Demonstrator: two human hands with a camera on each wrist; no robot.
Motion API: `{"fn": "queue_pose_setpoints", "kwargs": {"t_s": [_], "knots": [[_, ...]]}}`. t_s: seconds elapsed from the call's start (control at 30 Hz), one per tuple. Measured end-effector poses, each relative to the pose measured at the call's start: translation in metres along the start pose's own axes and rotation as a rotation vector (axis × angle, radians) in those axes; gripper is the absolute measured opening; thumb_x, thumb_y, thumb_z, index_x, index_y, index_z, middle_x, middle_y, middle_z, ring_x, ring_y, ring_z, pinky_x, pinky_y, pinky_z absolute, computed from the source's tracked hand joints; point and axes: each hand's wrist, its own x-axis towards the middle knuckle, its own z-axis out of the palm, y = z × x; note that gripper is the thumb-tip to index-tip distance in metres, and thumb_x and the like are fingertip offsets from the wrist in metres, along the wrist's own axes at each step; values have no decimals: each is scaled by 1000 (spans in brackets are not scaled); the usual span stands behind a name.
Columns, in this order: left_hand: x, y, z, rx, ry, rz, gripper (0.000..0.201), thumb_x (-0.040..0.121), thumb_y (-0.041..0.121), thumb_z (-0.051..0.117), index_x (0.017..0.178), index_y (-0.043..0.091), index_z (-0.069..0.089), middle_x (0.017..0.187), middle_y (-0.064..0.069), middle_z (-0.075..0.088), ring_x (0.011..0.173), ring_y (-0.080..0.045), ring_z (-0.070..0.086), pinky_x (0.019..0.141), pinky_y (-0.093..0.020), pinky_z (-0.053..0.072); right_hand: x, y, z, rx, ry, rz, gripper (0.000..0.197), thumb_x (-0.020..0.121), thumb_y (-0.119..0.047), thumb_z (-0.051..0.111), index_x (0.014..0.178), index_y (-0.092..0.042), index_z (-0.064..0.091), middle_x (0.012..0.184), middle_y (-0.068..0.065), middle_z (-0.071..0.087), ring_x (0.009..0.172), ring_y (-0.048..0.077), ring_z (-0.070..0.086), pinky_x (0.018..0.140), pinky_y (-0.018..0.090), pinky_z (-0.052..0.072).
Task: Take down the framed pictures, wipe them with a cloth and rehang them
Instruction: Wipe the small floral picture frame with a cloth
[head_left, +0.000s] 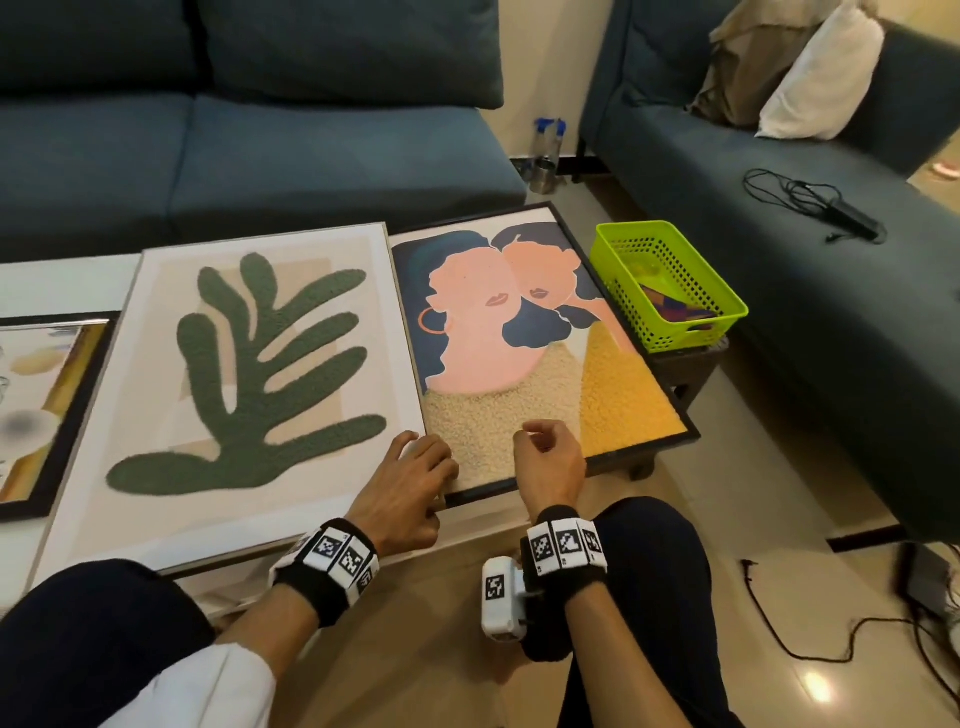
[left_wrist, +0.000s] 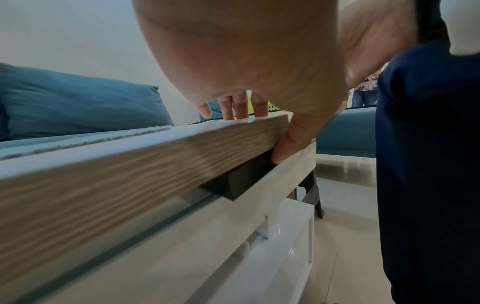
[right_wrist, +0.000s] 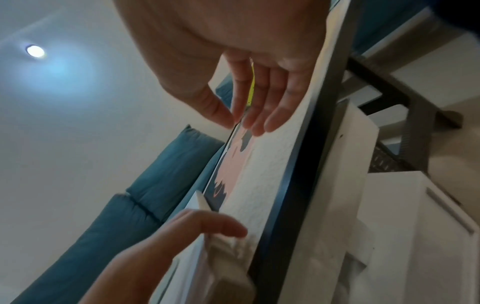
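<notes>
Three framed pictures lie flat on the white table. The middle one is the leaf picture, with a green leaf in a light wooden frame. To its right lies the faces picture in a black frame. A dark-framed picture shows partly at the left. My left hand grips the leaf picture's near right corner, fingers on top and thumb under the edge. My right hand hovers over the faces picture's near edge, loosely curled and holding nothing. No cloth is in view.
A green basket stands on a dark stool right of the table. Blue sofas sit behind and to the right, the right one with a cable on it. Bottles stand on the floor between them. A cord trails beside my right knee.
</notes>
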Motion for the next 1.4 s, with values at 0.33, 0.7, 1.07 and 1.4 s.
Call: {"fn": "queue_pose_setpoints", "kwargs": {"t_s": [0.33, 0.7, 1.07, 1.4], "knots": [[-53, -16, 7, -22, -8, -213, 116, 50, 31, 78, 158, 5, 42, 166, -16, 40, 154, -33, 36, 125, -48, 29, -23, -16, 70, -283, -456, -127, 31, 90, -34, 65, 117, -21, 70, 106, -2, 73, 99, 17, 67, 97, 35, 51], [-131, -39, -1, -314, 273, -520, 78, 72, 47, 69, 144, 21, 55, 159, -1, 48, 148, -19, 40, 117, -36, 29, -48, -31, 106, -222, -265, -439, 25, 84, -24, 68, 109, -20, 71, 112, 1, 66, 98, 20, 63, 81, 29, 46], [-208, -152, -74, -877, 738, -1481, 19, 94, 25, 71, 108, 12, 75, 123, -9, 71, 116, -32, 63, 98, -39, 50, -96, -61, 172, -245, -490, -492, 14, 86, -19, 68, 98, -22, 74, 93, -6, 73, 86, 11, 67, 73, 20, 45], [-247, -243, -96, -1279, 1237, -1876, 38, 87, 23, 72, 112, -4, 64, 112, -18, 66, 103, -40, 65, 80, -41, 48, -147, -137, 320, -444, -789, -717, 21, 86, -20, 66, 104, -19, 76, 95, -5, 74, 83, 10, 64, 83, 22, 49]]}}
